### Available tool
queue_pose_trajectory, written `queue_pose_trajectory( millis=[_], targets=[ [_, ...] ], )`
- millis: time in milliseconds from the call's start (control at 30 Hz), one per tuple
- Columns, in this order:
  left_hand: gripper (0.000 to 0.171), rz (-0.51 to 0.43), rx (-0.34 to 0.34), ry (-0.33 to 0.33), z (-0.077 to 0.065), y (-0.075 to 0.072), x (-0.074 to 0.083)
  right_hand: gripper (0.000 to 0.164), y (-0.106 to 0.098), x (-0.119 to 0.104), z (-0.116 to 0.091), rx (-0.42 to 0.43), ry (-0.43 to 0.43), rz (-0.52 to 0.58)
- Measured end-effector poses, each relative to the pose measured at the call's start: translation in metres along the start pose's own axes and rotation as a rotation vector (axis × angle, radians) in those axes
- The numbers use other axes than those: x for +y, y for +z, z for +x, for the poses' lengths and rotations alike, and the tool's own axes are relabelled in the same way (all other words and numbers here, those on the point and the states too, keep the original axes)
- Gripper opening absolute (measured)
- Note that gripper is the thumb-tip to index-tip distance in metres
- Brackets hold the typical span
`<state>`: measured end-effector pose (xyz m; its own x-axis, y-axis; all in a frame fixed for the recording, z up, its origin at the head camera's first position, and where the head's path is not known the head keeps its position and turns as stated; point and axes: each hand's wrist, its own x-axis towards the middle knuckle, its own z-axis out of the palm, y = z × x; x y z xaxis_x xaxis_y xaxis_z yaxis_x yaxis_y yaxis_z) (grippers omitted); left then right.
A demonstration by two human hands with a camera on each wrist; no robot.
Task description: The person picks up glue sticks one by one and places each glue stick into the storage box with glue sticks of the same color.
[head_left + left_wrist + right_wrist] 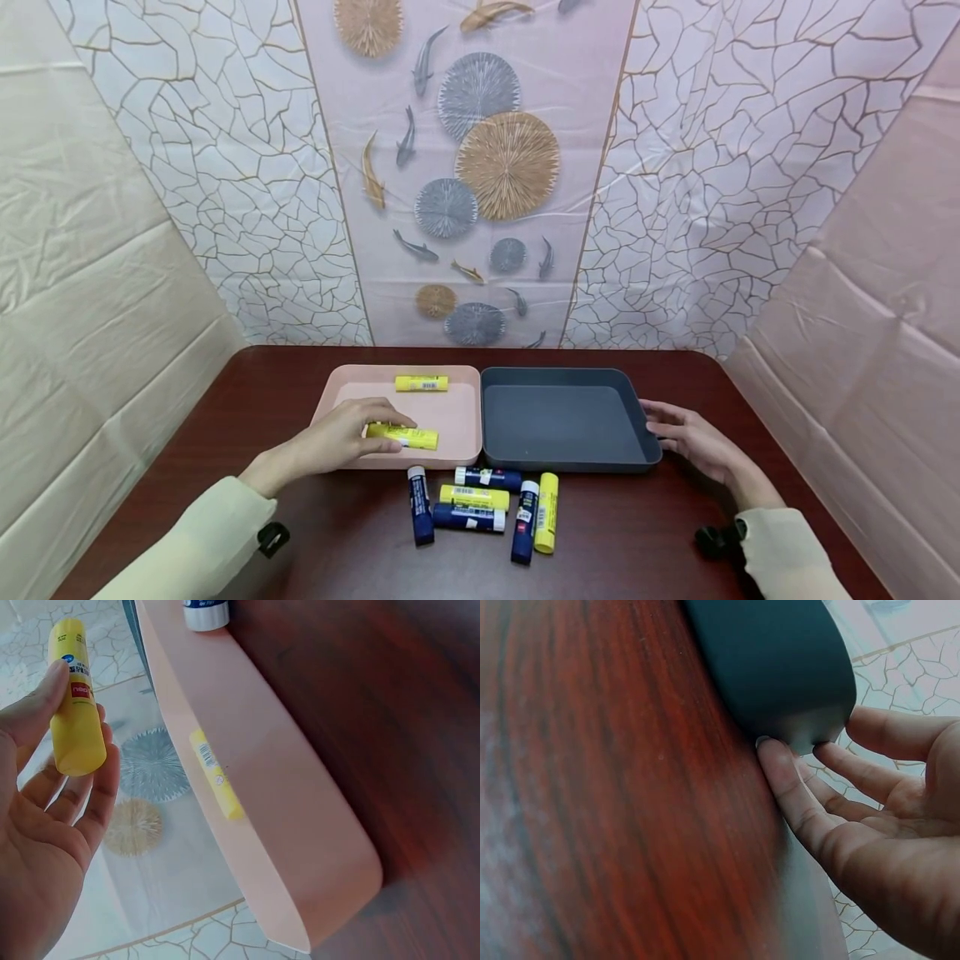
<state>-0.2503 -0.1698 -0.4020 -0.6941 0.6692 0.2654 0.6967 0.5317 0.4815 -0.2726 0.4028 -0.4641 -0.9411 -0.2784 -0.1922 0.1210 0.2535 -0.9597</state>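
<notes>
My left hand (352, 433) pinches a yellow glue stick (420, 438) between thumb and fingers, held above the pink tray (461, 417). In the left wrist view the same glue stick (77, 712) tilts with its label facing the camera. Another yellow glue stick (422, 383) lies along the far side of that tray. At the other end, my right hand (693, 437) touches the outer right side of the dark blue-grey tray (570, 417). Seen from the right wrist, the extended fingertips (780, 761) rest against the tray's corner wall (787, 682).
In front of the trays, several glue sticks lie on the dark wooden table (337, 533): navy ones with white ends, such as one navy glue stick (421, 506), and two yellow ones, including a yellow glue stick (547, 512). Patterned cloth (480, 250) hangs behind the table.
</notes>
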Motion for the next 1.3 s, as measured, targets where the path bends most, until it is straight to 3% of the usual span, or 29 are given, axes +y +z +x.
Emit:
queue_pose_trajectory(
  millis=[533,1300],
  targets=[
    [0.030,0.002,0.008,-0.144,0.025,-0.006,-0.005,0.069,-0.003,0.002,0.002,0.002,-0.002,-0.012],
    [0.030,-0.025,-0.001,-0.220,0.030,-0.004,-0.030,0.068,-0.002,0.003,0.003,-0.007,0.001,-0.016]
  ],
)
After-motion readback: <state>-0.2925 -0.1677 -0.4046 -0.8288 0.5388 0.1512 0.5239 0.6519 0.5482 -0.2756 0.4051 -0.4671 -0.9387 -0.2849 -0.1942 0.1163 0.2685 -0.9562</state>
